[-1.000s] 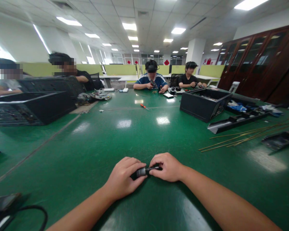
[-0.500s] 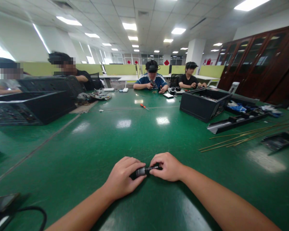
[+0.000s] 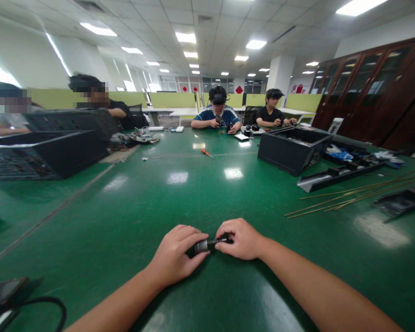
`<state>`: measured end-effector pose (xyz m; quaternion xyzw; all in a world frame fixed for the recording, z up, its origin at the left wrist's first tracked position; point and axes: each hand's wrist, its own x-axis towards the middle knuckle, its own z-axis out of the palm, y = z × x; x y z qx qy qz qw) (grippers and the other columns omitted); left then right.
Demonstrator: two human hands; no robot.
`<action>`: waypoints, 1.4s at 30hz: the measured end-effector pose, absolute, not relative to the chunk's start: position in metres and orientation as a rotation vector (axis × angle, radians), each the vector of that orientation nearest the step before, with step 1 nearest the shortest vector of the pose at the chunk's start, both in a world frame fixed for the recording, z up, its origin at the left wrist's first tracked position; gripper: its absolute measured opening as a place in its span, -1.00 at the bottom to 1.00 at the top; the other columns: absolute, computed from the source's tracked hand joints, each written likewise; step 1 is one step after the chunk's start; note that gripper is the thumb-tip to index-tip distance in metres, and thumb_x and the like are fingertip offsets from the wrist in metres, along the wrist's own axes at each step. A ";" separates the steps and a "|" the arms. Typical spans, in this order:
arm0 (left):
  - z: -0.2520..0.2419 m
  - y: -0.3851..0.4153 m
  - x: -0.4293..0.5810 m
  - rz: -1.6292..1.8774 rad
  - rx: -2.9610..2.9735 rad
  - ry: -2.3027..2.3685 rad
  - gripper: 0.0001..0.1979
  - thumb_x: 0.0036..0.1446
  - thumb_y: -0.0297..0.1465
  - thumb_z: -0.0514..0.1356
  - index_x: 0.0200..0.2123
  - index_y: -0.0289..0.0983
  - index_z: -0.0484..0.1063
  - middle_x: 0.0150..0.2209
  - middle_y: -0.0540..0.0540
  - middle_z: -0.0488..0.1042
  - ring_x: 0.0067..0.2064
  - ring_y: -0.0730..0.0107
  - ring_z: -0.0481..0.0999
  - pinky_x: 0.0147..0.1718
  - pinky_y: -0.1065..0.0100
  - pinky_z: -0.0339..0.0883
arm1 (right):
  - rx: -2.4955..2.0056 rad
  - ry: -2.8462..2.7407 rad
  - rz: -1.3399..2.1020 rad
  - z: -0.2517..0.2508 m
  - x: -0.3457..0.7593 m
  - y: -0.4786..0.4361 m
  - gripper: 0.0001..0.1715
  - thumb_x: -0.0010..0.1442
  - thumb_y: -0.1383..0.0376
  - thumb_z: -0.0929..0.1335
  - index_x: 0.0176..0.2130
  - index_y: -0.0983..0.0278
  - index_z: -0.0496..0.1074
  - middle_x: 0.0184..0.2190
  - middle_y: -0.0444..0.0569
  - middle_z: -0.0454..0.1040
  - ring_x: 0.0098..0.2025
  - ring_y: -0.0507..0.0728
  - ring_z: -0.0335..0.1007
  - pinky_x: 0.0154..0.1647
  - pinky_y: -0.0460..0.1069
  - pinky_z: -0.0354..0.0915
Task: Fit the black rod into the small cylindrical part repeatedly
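Note:
Near the front of the green table (image 3: 152, 198), my two hands meet at a small black cylindrical piece (image 3: 202, 246) with a thinner ribbed shaft on its right; I cannot make out its kind. My left hand (image 3: 175, 253) is closed around the thicker body, thumb below and fingers above. My right hand (image 3: 240, 240) pinches the thin shaft (image 3: 218, 240) between thumb and fingers. The fingers hide part of both ends. The piece lies roughly level, just over or on the tabletop.
Ahead lies an orange-handled screwdriver (image 3: 206, 152). Dark metal cases stand at left (image 3: 55, 157) and right (image 3: 290, 150). Thin rods (image 3: 346, 198) and a metal rail (image 3: 335, 174) lie at right, a black cable (image 3: 51, 299) at lower left. Several people sit around the table.

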<state>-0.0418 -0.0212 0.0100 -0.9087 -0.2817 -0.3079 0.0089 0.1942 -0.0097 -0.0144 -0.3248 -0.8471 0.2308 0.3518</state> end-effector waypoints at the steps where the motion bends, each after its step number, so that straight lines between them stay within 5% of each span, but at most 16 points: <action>1: 0.010 -0.021 -0.042 -0.959 -2.838 -0.880 -0.73 0.09 -0.39 0.29 -0.10 -0.22 0.48 -0.27 -0.12 0.57 -0.26 0.27 0.52 -0.24 0.23 0.40 | -0.849 -2.194 0.595 -0.015 0.195 -0.009 -0.88 0.09 0.28 0.44 -0.30 0.26 0.54 -0.41 -0.10 0.52 -0.39 0.04 0.39 -0.34 -0.10 0.24; 42: 0.014 -0.020 -0.044 -1.012 -2.786 -0.895 -0.74 0.08 -0.39 0.28 -0.12 -0.23 0.51 -0.27 -0.14 0.58 -0.25 0.28 0.56 -0.22 0.25 0.45 | -0.899 -2.177 0.623 -0.010 0.201 -0.008 -0.89 0.08 0.30 0.45 -0.32 0.28 0.55 -0.46 -0.13 0.48 -0.47 0.00 0.28 -0.43 -0.11 0.16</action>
